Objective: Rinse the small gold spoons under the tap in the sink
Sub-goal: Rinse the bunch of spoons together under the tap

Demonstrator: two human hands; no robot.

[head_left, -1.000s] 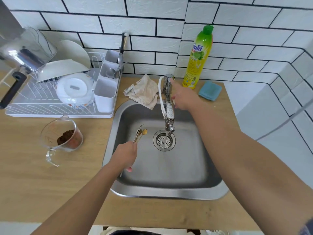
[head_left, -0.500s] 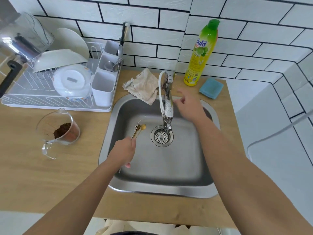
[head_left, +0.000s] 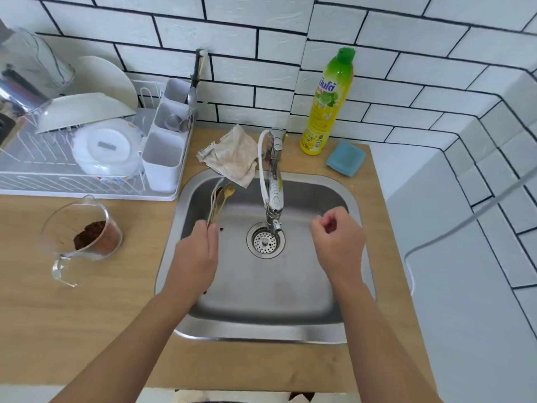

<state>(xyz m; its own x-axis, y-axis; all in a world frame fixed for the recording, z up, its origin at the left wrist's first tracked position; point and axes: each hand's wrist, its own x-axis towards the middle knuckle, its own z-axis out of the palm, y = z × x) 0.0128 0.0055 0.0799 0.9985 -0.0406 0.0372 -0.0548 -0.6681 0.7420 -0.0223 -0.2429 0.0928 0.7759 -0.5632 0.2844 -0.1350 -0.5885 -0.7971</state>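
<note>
Spoons (head_left: 221, 199), small and gold, fan up from our left hand (head_left: 197, 251), which grips their handles over the sink (head_left: 261, 330) left of the tap (head_left: 274, 184), while our right hand (head_left: 338, 242) hangs loosely curled, holding nothing.

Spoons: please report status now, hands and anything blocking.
Left hand grips gold spoons over sink, left of tap. Right hand loosely curled, holds nothing. No water stream visible. Path to spout unobstructed.
</note>
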